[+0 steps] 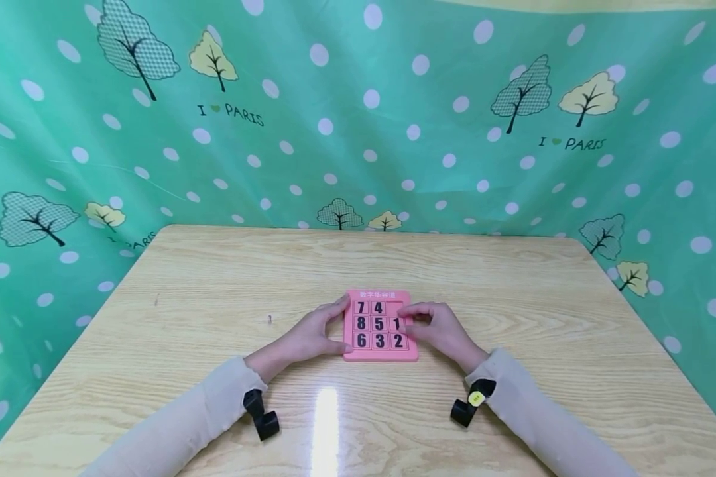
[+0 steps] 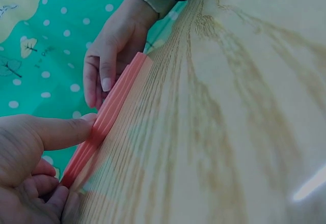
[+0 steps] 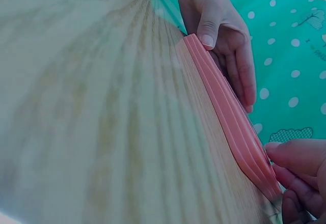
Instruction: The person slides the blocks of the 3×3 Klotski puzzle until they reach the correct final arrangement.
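Note:
A pink number sliding puzzle (image 1: 382,356) lies flat on the wooden table, black numerals on its pink tiles. Its rows read 7, 4 and a gap, then 8, 5, 1, then 6, 3, 2. My left hand (image 1: 310,336) holds the frame's left side, thumb by the lower corner and fingers toward the upper one. From the right, my right hand (image 1: 444,329) reaches over the frame, thumb and fingertips at the tile numbered 1 (image 1: 396,324). Both wrist views show the puzzle edge-on, hiding the numerals.
The wooden table (image 1: 244,265) extends around the puzzle, with a bright light reflection in front. A tiny dark speck (image 1: 269,319) lies left of the puzzle. Behind and beside the table hangs a green dotted cloth (image 1: 346,159) with printed trees.

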### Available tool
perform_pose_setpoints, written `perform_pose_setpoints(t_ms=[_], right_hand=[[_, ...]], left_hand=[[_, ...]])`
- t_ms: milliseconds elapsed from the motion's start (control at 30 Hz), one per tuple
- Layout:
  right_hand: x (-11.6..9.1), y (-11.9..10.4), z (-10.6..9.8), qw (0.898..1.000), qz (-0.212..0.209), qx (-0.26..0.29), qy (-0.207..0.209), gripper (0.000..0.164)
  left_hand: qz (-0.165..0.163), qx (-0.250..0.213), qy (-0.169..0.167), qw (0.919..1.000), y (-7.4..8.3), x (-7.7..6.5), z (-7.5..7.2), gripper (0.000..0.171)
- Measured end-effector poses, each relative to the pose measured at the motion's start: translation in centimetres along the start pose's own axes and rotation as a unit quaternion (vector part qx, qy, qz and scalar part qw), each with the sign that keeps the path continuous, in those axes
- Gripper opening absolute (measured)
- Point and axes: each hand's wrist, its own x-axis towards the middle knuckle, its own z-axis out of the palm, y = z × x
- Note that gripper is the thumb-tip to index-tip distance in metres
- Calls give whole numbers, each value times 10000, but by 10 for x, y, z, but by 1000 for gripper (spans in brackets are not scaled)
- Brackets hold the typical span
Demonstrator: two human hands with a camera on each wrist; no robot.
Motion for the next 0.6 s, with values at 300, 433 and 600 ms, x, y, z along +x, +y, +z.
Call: perform_pose_setpoints(t_ms=[300, 433, 600], right_hand=[[8, -3, 3, 9998, 41, 113, 181, 28], [13, -7, 5, 9995, -6, 114, 304, 27], [21, -12, 11, 9995, -28, 130, 272, 29]], left_hand=[[43, -33, 12, 10000, -2, 0, 0, 94], [40, 18, 36, 10000, -2, 2, 1, 94], [3, 71, 60, 10000, -4, 2, 1, 94]])
